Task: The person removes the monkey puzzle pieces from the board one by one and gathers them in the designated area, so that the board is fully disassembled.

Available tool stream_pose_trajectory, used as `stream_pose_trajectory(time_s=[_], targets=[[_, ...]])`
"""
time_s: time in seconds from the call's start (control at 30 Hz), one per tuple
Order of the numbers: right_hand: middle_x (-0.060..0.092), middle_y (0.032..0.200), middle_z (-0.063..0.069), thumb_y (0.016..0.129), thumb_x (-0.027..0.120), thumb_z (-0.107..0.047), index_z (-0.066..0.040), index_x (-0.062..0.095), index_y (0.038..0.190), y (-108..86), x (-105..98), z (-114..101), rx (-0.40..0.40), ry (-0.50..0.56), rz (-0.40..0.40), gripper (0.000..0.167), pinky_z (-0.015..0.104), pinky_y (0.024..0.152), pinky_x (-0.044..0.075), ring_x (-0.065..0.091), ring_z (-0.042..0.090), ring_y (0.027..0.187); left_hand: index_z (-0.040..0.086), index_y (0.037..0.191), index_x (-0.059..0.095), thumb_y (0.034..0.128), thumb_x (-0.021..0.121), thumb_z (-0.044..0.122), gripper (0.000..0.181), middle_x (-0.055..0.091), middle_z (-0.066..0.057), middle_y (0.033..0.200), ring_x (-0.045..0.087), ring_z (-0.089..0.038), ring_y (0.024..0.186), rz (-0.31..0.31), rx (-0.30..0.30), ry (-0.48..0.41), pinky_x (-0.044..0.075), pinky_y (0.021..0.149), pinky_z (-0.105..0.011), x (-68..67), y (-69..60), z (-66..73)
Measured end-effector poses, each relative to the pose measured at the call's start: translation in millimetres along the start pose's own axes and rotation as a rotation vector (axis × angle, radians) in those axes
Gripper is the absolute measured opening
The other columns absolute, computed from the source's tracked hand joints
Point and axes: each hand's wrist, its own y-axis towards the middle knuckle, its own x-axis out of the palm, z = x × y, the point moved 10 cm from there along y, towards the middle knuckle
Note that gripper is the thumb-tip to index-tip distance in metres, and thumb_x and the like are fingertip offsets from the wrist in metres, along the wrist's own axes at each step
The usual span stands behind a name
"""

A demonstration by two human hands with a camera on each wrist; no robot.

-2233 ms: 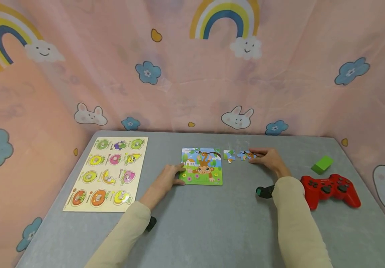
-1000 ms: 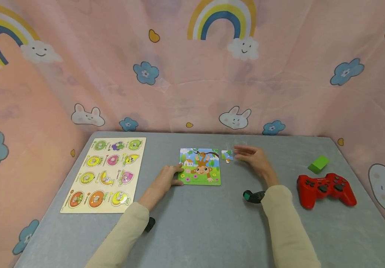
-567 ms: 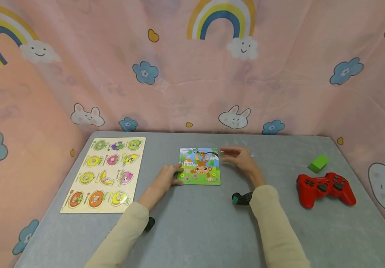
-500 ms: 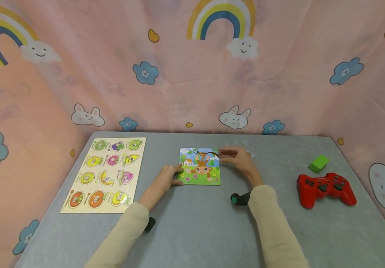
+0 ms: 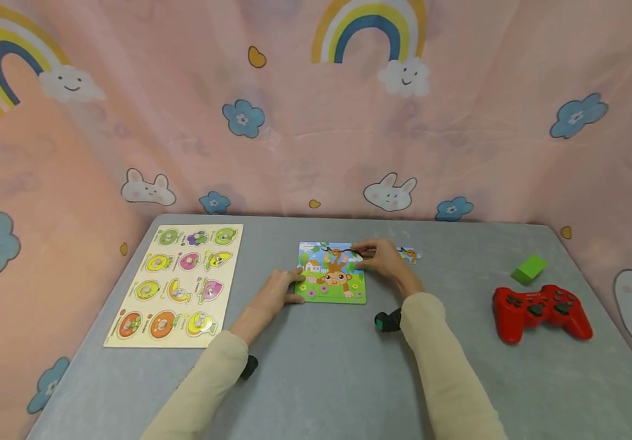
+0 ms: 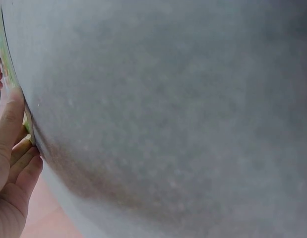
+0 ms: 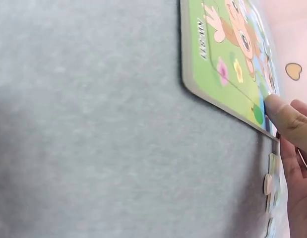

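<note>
A monkey picture puzzle board (image 5: pixel 329 287) lies at the table's middle. The left hand (image 5: pixel 272 299) grips its left edge; the left wrist view shows the thumb (image 6: pixel 9 116) along that edge and fingers beyond it. At the upper right corner, the right hand (image 5: pixel 387 263) pinches the board, thumb (image 7: pixel 287 116) on its face and fingers at the edge. A loose puzzle piece (image 5: pixel 408 254) shows behind the right hand; another piece (image 7: pixel 268 183), hidden in the head view, lies near the board's edge in the right wrist view.
A cream fruit board (image 5: pixel 175 284) lies at the left. On the right are a green block (image 5: pixel 529 269) and a red game controller (image 5: pixel 541 313). Patterned pink cloth (image 5: pixel 316 153) hangs behind the grey table (image 5: pixel 321 379).
The right hand has moved left from the loose pieces onto the board's upper right corner. One loose piece shows again behind it. The left hand keeps its place at the left edge.
</note>
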Motion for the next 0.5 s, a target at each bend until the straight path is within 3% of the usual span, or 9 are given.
stream_pose_trajectory(time_s=[0.23, 0.5], targets=[[0.059, 0.125, 0.023, 0.077, 0.078, -0.003, 0.004, 0.065, 0.119, 11.6, 4.4, -0.7, 0.038, -0.171, -0.104, 0.044, 0.042, 0.098, 0.047, 0.057, 0.035, 0.115, -0.008, 0.116, 0.064, 0.0717, 0.080, 0.015, 0.052, 0.054, -0.023, 0.131, 0.053, -0.038, 0.120, 0.002, 0.014, 0.009, 0.043, 0.101, -0.044, -0.8, 0.9, 1.7], [0.059, 0.124, 0.022, 0.076, 0.079, -0.001, 0.004, 0.064, 0.121, 20.5, 9.3, -1.1, 0.063, -0.203, -0.178, 0.047, 0.042, 0.097, 0.048, 0.057, 0.035, 0.114, -0.009, 0.116, 0.064, 0.0719, 0.080, 0.015, 0.052, 0.054, -0.024, 0.131, 0.052, -0.039, 0.120, 0.002, 0.007, -0.006, 0.043, 0.102, -0.045, -0.7, -1.2, 0.9]])
